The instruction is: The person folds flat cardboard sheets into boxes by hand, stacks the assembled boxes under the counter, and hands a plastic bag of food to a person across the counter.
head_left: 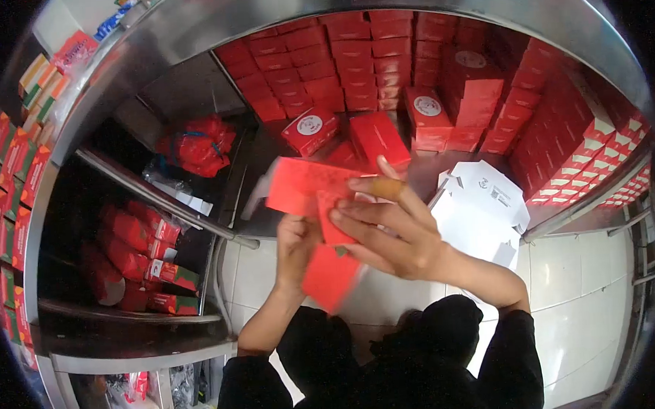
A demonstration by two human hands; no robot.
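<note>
You held a red carton (328, 230), partly folded, between your two hands, in the middle of the scene and above the pale tiled floor (565, 296). Your left hand (298, 242) was closed around the carton's left side, its fingers curled in. Your right hand (391, 227) held the carton from the right, several fingers laid across the red card, one finger raised off it, and a yellowish wrap (387, 189) around another. One panel stuck out to the far left and another hung toward you; motion blurred their edges. Just to the right of your right hand lay flat white card (474, 213) with a small printed mark. On the far side, beyond your hands, a few loose red boxes (310, 130) sat in front of tall red stacks (354, 61). To the left, red packages (128, 242) lay on a dark shelf.
</note>
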